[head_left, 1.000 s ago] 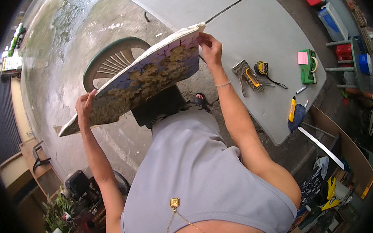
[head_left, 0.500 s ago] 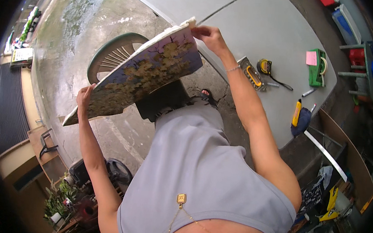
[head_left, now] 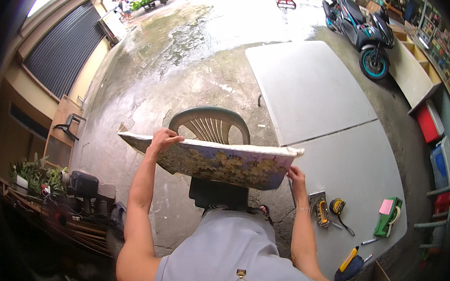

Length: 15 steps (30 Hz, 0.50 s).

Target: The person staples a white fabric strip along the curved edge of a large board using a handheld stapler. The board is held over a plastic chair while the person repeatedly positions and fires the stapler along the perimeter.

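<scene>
I hold a canvas painting (head_left: 218, 164) of yellowish foliage on a purple ground in front of me, tilted, with its white upper edge away from me. My left hand (head_left: 164, 140) is closed over that upper edge, left of the middle. At the right end, my right hand (head_left: 297, 180) grips the side below the corner; some of its fingers are hidden. Behind the canvas stands a green plastic chair (head_left: 211, 117), its seat mostly covered. To the right, on the grey folding table (head_left: 336, 90), a yellow-handled staple gun (head_left: 322, 212) and a tape measure (head_left: 337, 205) lie near my right forearm.
A green tape dispenser (head_left: 386, 222), a marker (head_left: 368, 242), a yellow cutter (head_left: 349, 260) and a dark blue cap-like item (head_left: 349, 272) rest toward the table's near right. A motorcycle (head_left: 370, 36) stands beyond it. Potted plants (head_left: 37, 180) are at the left.
The painting has swung from a steep slant to nearly level across my front. My left hand has moved along the upper edge toward the middle; my right hand has shifted down the right side.
</scene>
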Available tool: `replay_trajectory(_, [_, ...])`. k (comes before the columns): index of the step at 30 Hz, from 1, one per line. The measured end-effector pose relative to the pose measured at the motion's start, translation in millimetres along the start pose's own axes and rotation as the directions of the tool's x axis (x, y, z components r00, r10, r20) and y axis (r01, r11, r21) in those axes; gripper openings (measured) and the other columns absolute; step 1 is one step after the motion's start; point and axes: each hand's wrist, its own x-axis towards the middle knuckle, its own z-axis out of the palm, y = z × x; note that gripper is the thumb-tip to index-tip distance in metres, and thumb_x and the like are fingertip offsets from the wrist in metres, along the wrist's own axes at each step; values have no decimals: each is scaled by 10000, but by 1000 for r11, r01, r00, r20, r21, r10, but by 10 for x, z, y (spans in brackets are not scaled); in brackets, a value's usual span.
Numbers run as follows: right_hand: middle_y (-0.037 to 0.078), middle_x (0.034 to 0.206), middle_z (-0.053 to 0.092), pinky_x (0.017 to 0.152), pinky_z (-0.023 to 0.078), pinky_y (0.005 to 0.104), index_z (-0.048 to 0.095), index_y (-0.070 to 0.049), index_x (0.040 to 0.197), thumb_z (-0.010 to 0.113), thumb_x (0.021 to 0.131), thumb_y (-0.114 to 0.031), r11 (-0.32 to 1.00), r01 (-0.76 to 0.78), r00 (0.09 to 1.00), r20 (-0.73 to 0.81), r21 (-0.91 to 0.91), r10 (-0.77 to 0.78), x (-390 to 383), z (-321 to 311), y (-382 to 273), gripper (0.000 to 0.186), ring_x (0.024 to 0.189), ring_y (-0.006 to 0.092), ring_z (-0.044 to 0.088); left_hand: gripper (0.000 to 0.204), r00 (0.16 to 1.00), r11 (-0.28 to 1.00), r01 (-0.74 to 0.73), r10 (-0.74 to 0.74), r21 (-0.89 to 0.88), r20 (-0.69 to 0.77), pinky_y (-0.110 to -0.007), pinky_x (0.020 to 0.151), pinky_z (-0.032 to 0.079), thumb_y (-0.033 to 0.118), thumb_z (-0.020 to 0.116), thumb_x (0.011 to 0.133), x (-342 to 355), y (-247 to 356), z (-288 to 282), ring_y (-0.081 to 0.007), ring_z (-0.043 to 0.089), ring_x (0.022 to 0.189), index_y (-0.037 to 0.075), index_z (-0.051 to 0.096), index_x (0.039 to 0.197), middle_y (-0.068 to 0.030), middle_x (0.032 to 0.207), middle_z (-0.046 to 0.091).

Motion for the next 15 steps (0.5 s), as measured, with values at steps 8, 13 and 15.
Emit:
replay_trajectory(8, [76,1183,665,957,476,311,646,-12,1230,614,910,-84,996,37,998,-55,82,-33,-491,-91,-262,331,1152,164,590,668,993,997,-70,67,-23,-102,-397,609,456,732,673,712,-28,62,56,-273,629,638,66,711,683,-105,603,608])
replay_trajectory(13, [111,1434,494,1077,384,431,467,-51,1424,659,847,-142,968,197,967,-193,152,-166,-366,47,-867,615,1366,268,425,631,999,984,22,-29,-176,-38,-352,587,436,697,743,697,227,-380,88,-123,547,602,73,661,656,-55,574,539])
replay_trajectory(15, [141,1434,490,1082,372,455,478,-49,1407,714,837,-197,933,283,908,-251,-221,-335,-339,137,-1078,635,1368,297,424,445,992,961,-125,129,-246,1,-306,607,452,531,822,740,288,-290,114,-91,545,622,101,711,722,-3,632,602])
